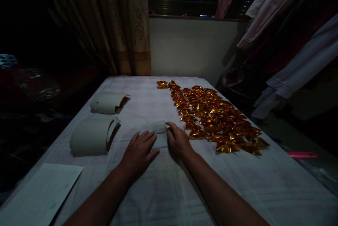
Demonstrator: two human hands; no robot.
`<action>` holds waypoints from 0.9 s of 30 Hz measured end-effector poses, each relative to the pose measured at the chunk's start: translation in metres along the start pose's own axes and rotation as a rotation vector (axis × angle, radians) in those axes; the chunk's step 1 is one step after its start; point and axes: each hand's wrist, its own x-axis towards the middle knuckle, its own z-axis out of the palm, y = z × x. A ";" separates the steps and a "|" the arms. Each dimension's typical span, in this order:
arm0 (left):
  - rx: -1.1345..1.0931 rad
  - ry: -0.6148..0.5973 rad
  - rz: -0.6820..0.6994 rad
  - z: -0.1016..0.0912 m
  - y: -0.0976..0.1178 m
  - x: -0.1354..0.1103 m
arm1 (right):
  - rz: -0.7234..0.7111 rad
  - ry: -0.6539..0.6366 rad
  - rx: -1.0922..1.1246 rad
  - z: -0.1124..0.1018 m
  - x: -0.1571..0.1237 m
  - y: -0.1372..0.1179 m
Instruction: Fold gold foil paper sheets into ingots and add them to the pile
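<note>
A small pale sheet of paper (160,141) lies on the cloth-covered table between my hands, its far part folded over toward me. My left hand (138,151) rests flat with fingers stretched out, its fingertips on the paper's left side. At the right edge, my right hand (180,140) pinches the fold between thumb and fingers. A yellowish or golden edge shows by the right fingertips. To the right lie many folded shiny gold foil pieces (200,107), close to my right hand. Two curled stacks of pale paper, a nearer one (89,136) and a farther one (105,102), stand to the left.
A flat white sheet or booklet (42,190) lies at the table's near left. Behind the table are a patterned curtain (132,25) and a windowsill with a pink container (224,6). Clothes (303,57) hang at the right, above a pink object (302,155). The room is dim.
</note>
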 end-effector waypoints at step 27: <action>-0.106 0.057 0.012 -0.014 -0.005 -0.031 | -0.384 -0.075 -0.058 -0.013 -0.040 -0.008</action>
